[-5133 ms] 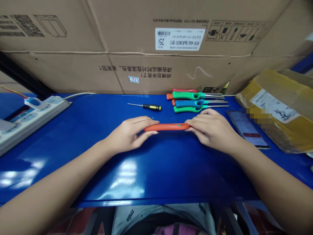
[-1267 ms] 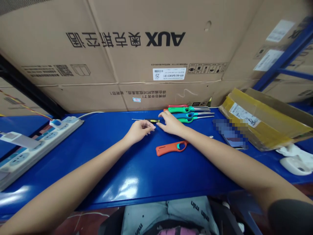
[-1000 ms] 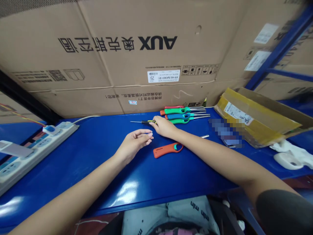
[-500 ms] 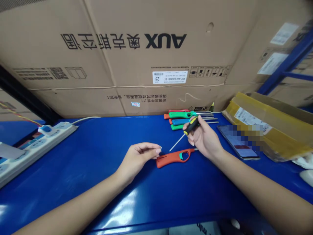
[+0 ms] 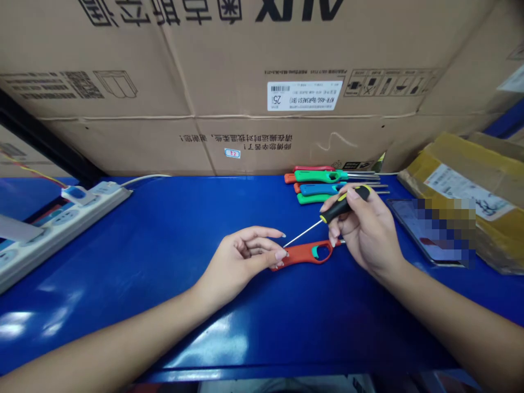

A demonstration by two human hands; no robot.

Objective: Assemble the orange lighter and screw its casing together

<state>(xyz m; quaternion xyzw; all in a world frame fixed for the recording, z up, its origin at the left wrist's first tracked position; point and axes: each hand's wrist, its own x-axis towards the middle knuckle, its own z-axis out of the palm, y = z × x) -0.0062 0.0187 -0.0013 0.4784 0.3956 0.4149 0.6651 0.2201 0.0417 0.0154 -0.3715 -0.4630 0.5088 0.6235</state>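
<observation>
A black-and-yellow screwdriver [image 5: 341,205] is in my right hand [image 5: 370,229], its thin shaft slanting down to the left. The shaft's tip meets the fingertips of my left hand [image 5: 241,261], whose thumb and fingers are curled towards each other; anything small between them is too hidden to make out. Under those fingertips lies the handle end of a red lighter [image 5: 303,254] with a green trigger, flat on the blue table [image 5: 172,218]. My right fingers are just above the lighter's metal neck.
Several lighters [image 5: 317,189] in red, green and blue lie in a pile behind my right hand. To the right are a phone [image 5: 426,234] and a yellow-taped carton [image 5: 470,191]. A white power strip [image 5: 61,218] runs along the left; a large cardboard box [image 5: 229,125] stands behind.
The view has tilted down and closer. My left hand has come onto the red lighter's end, and the screwdriver tip now reaches its fingertips.
</observation>
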